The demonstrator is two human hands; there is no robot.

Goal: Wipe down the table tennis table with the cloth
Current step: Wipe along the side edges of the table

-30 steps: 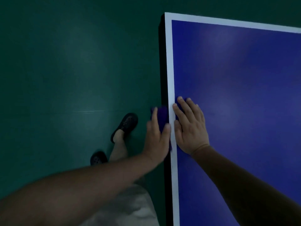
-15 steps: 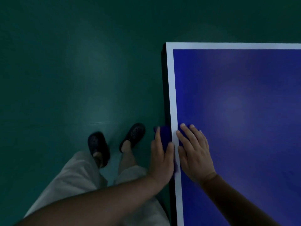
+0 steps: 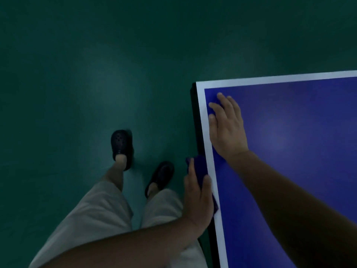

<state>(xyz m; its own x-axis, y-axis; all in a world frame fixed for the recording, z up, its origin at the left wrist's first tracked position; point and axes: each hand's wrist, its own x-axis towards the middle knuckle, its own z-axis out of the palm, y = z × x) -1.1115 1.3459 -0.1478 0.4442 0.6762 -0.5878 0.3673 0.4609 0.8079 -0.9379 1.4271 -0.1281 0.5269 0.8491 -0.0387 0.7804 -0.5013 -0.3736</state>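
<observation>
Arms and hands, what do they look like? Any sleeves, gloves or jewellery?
Both arms are bare as far as the view shows: there is no sleeve on the left arm or the right arm. The left hand and right hand wear no gloves. I see no watch, ring or band, though the light is dim.

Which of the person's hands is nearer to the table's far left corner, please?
Right. The right hand lies flat just short of the corner; the left hand holds the cloth on the side edge, farther back.
</observation>
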